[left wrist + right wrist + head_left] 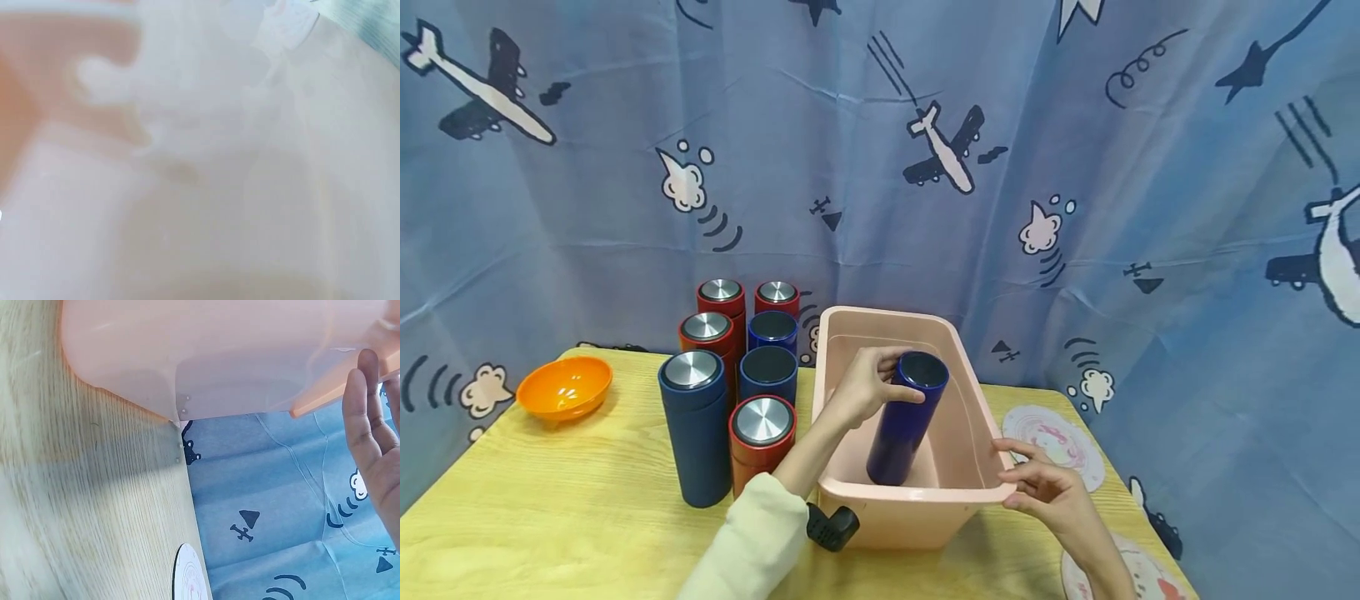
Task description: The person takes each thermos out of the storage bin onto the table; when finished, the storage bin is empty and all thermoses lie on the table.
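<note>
My left hand (867, 388) grips a glossy dark blue thermos (901, 437) near its top, fingers behind and thumb in front. The thermos leans inside a pink plastic bin (917, 525), its black-topped lid tilted to the right. Whether its base touches the bin's floor I cannot tell. At the bin's front right corner, my right hand (1051, 492) touches the rim with its fingertips. In the right wrist view, its fingers (356, 412) look nearly straight against the bin's outer side (237, 375). Only a blurred pale pink surface (219, 206) fills most of the left wrist view.
Several thermoses stand left of the bin, among them a tall navy one (696, 442) and a red one (760, 454). An orange bowl (568, 392) sits at far left. Two round patterned mats (1086, 442) lie at right. A blue curtain (850, 217) hangs behind the table.
</note>
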Demonstrator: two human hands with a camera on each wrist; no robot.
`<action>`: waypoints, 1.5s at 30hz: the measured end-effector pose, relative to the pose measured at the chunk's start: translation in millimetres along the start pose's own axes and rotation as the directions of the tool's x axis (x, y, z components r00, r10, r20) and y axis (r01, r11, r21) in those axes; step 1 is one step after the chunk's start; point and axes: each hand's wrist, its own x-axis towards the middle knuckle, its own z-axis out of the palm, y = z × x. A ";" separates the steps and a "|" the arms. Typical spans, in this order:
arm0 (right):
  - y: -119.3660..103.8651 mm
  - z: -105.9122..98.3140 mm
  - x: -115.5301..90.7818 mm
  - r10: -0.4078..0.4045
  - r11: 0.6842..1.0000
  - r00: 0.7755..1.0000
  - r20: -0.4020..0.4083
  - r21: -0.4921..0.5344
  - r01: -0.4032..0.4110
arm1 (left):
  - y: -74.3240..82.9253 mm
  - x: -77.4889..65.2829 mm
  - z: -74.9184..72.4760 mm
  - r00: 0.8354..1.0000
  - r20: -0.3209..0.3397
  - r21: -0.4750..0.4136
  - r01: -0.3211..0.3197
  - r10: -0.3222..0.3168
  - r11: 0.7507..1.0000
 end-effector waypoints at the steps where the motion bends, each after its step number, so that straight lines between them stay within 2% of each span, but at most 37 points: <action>1: 0.4 0.5 -0.4 0.007 1.000 1.000 -0.001 0.003 -0.007 | -0.3 -1.7 -0.1 1.000 -0.003 -0.004 0.004 -0.004 1.000; 7: 1.0 2.8 -3.0 0.018 1.000 1.000 0.007 0.018 -0.018 | -0.2 -10.8 0.2 1.000 -0.013 -0.025 0.028 -0.028 0.999; 13: 2.7 3.3 -5.3 -0.051 0.998 0.998 0.043 0.038 0.050 | 4.6 -18.3 1.3 1.000 -0.001 -0.037 0.010 -0.010 0.999; 25: 1.5 0.1 -10.6 -0.044 0.998 0.999 0.032 0.043 0.043 | 37.9 -31.6 -3.0 0.994 0.086 -0.060 -0.060 0.066 0.996; 30: 1.8 1.7 -7.6 -0.036 0.999 0.999 0.034 0.034 0.035 | 55.4 -36.7 -12.4 0.993 0.091 -0.053 -0.072 0.077 0.996; 36: 5.0 2.7 -3.8 -0.088 0.994 0.994 0.062 0.064 0.084 | 76.7 -39.3 -28.2 0.986 0.123 -0.071 -0.108 0.116 0.992; 45: 3.5 1.7 -4.4 -0.096 0.993 0.993 0.065 0.070 0.092 | 109.2 -44.4 -50.9 0.985 0.161 -0.069 -0.044 0.055 0.997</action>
